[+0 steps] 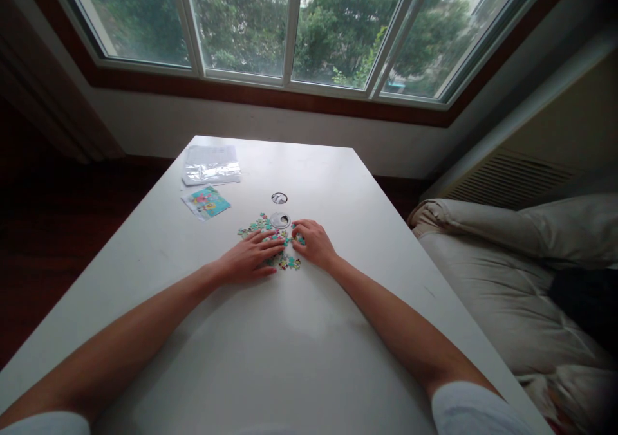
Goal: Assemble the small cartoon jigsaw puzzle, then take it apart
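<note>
A small heap of colourful jigsaw pieces [284, 262] lies in the middle of a white table [290, 345]. My left hand [248, 258] rests flat on the pieces' left side, fingers stretched out and pointing right. My right hand [313, 242] sits on the pile's right side with its fingers curled down onto the pieces; I cannot see whether it grips one. A small round clear lid [280, 220] lies just beyond the heap, between the two hands.
A colourful picture card [207, 202] and a clear plastic bag [211, 165] lie at the table's far left. A round cable hole [279, 197] sits past the lid. A cushioned seat [506, 280] stands to the right, and windows [290, 23] run behind.
</note>
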Demonstrator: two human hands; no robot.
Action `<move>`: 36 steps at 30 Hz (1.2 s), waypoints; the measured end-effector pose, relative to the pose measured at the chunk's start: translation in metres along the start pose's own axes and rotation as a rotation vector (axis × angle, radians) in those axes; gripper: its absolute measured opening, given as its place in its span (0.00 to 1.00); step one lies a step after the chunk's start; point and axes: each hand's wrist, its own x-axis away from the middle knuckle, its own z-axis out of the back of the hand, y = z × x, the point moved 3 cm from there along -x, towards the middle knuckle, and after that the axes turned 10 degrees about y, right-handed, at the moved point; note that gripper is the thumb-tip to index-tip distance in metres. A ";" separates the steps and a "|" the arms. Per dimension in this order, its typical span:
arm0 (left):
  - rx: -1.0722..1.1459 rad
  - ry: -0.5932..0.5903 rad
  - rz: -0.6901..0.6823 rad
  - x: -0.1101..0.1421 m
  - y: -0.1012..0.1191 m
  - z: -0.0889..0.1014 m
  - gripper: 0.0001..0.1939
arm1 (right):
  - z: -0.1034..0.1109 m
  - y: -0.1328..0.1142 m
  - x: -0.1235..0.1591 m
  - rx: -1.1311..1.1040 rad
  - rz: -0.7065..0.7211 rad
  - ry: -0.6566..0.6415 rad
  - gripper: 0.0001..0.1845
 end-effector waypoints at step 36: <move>-0.230 0.302 0.509 0.021 -0.068 0.022 0.12 | 0.019 -0.016 0.010 -0.154 0.325 -0.198 0.11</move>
